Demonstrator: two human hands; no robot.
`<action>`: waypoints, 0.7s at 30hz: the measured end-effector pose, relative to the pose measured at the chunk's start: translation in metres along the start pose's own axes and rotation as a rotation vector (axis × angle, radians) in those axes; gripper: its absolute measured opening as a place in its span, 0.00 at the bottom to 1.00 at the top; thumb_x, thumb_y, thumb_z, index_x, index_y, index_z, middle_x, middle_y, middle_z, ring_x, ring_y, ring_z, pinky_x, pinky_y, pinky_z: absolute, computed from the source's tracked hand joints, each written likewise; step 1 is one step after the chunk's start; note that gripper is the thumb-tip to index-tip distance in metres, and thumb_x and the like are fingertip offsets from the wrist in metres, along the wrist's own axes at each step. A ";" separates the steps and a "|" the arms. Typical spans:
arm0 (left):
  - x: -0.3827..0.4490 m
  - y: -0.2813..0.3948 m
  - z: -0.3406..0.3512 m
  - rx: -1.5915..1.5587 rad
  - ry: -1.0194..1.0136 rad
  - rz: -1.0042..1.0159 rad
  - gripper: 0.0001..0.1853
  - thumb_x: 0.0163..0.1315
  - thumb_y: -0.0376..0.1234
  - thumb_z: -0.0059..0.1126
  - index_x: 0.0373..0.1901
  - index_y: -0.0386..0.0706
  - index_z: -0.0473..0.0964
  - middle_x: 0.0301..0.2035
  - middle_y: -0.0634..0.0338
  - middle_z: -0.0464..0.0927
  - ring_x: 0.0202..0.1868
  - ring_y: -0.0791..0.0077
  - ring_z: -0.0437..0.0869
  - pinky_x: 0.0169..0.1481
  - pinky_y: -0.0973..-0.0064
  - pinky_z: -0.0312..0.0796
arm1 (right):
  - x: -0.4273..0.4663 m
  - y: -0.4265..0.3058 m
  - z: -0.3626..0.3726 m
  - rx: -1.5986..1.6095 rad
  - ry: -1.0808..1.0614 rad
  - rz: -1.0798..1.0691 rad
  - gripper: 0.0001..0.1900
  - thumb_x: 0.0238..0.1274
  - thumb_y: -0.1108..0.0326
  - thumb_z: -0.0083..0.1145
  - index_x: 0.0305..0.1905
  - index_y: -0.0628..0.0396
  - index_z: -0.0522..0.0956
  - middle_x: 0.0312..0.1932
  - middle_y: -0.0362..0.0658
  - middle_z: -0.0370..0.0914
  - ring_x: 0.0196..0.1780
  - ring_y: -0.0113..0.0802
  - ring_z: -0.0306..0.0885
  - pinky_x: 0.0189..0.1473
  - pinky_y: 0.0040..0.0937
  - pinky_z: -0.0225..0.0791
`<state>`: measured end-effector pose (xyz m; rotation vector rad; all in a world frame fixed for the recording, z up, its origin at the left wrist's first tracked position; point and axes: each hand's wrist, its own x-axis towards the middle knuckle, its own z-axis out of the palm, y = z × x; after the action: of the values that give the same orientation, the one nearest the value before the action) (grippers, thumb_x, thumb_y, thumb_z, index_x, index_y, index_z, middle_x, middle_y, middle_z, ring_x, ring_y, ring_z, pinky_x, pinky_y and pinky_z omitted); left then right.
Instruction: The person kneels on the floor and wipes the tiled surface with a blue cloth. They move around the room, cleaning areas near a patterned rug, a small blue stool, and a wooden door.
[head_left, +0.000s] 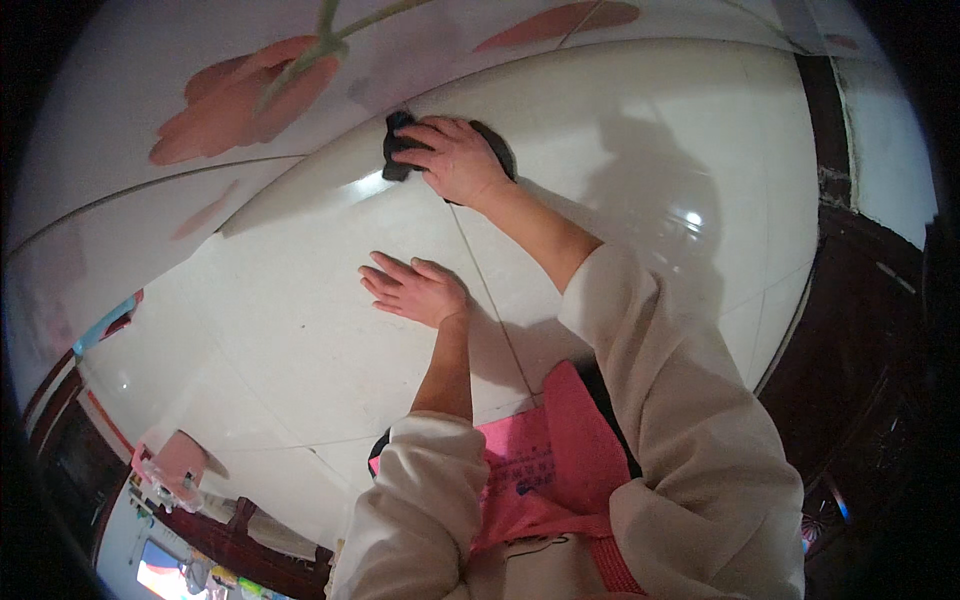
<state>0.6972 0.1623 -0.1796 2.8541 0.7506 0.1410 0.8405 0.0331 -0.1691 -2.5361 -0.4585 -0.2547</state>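
Near the foot of the wall, my right hand (457, 157) presses down on a black cloth (397, 146), fingers spread over it. Parts of the cloth show on both sides of the hand; the rest lies hidden beneath it. Below and to the left, my left hand (412, 289) holds nothing, fingers apart, low over the glossy cream tile floor (300, 375). Whether its palm touches the tiles I cannot tell. A pink apron (525, 472) bearing writing hangs between my two beige sleeves.
A wall (405, 60) with a large flower pattern rises along the top. At right stands a dark brown door (855, 300). Lower left holds a pink container (180, 457), dark wooden furniture (217, 532) and a lit screen (165, 574).
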 end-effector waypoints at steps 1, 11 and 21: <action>0.000 -0.002 0.001 0.015 0.000 0.012 0.34 0.73 0.50 0.31 0.76 0.44 0.52 0.73 0.42 0.50 0.75 0.45 0.50 0.74 0.40 0.44 | -0.003 -0.005 -0.002 0.059 -0.039 -0.041 0.18 0.49 0.68 0.60 0.47 0.39 0.84 0.62 0.32 0.74 0.65 0.39 0.69 0.64 0.44 0.65; -0.002 0.000 0.005 0.023 0.035 0.036 0.32 0.74 0.48 0.31 0.75 0.44 0.53 0.72 0.41 0.53 0.74 0.45 0.53 0.72 0.41 0.47 | -0.209 -0.051 -0.093 0.737 -0.512 0.092 0.11 0.41 0.73 0.61 0.35 0.48 0.83 0.49 0.39 0.80 0.58 0.41 0.73 0.63 0.44 0.62; -0.001 -0.001 0.012 0.029 0.057 0.072 0.32 0.73 0.47 0.33 0.74 0.42 0.53 0.71 0.39 0.54 0.74 0.46 0.53 0.72 0.44 0.47 | -0.127 0.215 -0.168 -0.358 0.320 0.329 0.25 0.48 0.67 0.65 0.57 0.46 0.80 0.61 0.49 0.75 0.64 0.47 0.72 0.67 0.46 0.65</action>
<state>0.6973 0.1610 -0.1920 2.9174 0.6661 0.2240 0.7891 -0.2637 -0.1666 -2.7886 0.1421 -0.6517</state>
